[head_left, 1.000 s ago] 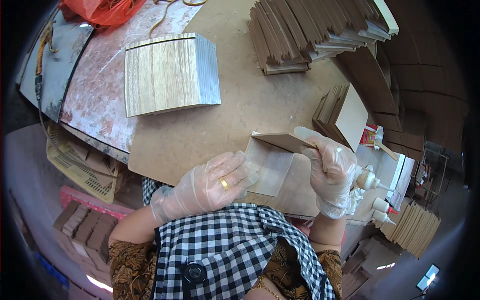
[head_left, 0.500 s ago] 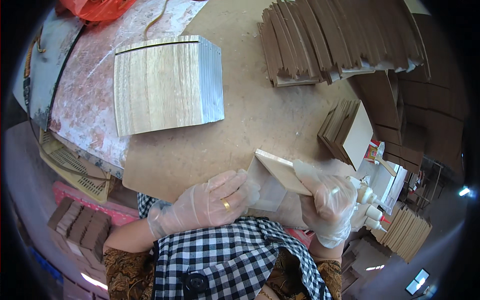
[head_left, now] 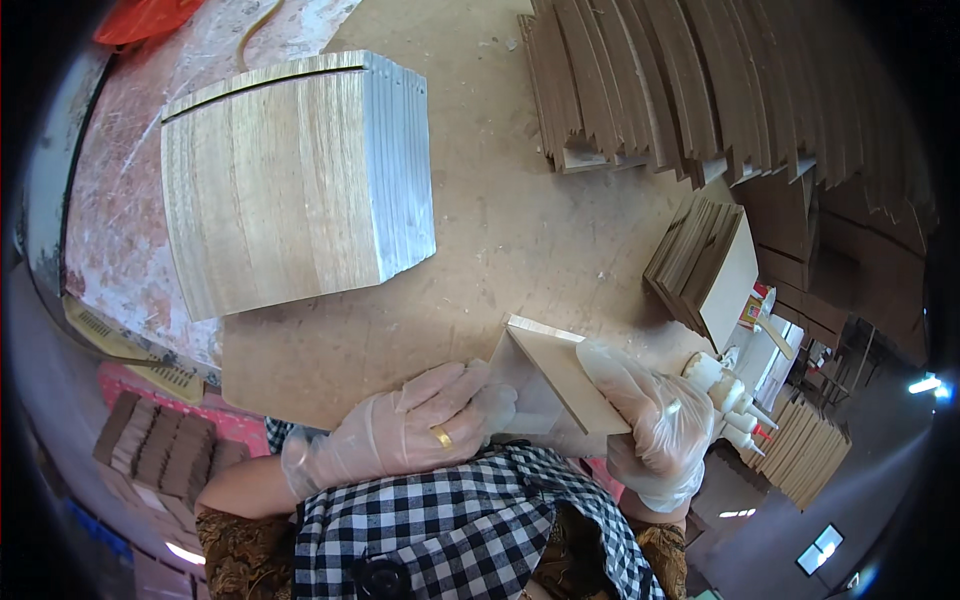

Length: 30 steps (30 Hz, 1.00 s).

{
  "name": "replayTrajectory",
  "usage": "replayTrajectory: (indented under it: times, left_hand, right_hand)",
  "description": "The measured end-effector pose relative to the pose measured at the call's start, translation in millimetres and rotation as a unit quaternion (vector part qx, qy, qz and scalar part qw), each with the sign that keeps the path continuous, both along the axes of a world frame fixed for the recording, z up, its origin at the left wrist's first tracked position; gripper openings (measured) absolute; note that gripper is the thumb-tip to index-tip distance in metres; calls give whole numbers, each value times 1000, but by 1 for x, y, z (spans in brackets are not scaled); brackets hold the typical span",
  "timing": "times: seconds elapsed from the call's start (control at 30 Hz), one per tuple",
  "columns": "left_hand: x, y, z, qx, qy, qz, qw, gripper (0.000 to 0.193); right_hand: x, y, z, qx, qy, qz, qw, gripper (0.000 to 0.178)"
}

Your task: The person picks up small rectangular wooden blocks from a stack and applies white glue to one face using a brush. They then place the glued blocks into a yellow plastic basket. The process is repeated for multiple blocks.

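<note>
In thin clear gloves, both my hands are close in front of my checked apron. The fingers of my left hand (head_left: 425,420), with a gold ring, are closed at the left edge of a translucent sheet (head_left: 532,397). Wrapped round the right end of a small pale wooden board (head_left: 570,370) is my right hand (head_left: 655,420). The board slants over the sheet, and its upper left corner meets the sheet's top. Whether the two are joined I cannot tell. My right fingertips are partly hidden behind the board.
A block of stacked grooved wooden boards (head_left: 275,180) stands at the left of the brown table top (head_left: 480,250). Rows of brown panels (head_left: 690,80) fill the far right. Nearer are a short stack of thin boards (head_left: 710,265) and white squeeze bottles (head_left: 730,395).
The view has shifted, so the block of boards shows larger and further left. The board in my right hand sits slightly lower and is turned a little; both hands keep their hold.
</note>
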<state>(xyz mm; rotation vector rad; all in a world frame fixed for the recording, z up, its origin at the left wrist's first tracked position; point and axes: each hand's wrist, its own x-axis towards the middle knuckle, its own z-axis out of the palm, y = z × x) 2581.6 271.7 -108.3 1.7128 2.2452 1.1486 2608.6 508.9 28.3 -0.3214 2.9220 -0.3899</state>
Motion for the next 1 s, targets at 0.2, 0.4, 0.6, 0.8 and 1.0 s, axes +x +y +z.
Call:
replayTrajectory:
  times: [0.2,0.4,0.6,0.8,1.0]
  left_hand:
    - [-3,1,2,-20,30,-15,999,47]
    - [-4,3,6,10,16,17,1000,34]
    - [-8,4,-1,22,86,23,996,18]
    - [-1,2,-1,17,60,42,997,20]
    - [-1,1,1,-11,47,24,999,20]
  right_hand:
    - [-6,-1,9,17,-42,-13,999,62]
    - [-5,-1,-2,-15,1,-31,999,58]
    - [-7,0,-2,-11,-7,-22,1000,55]
    - [-10,5,-3,-26,-17,-21,999,56]
    - [-7,7,-1,-6,-25,9,1000,55]
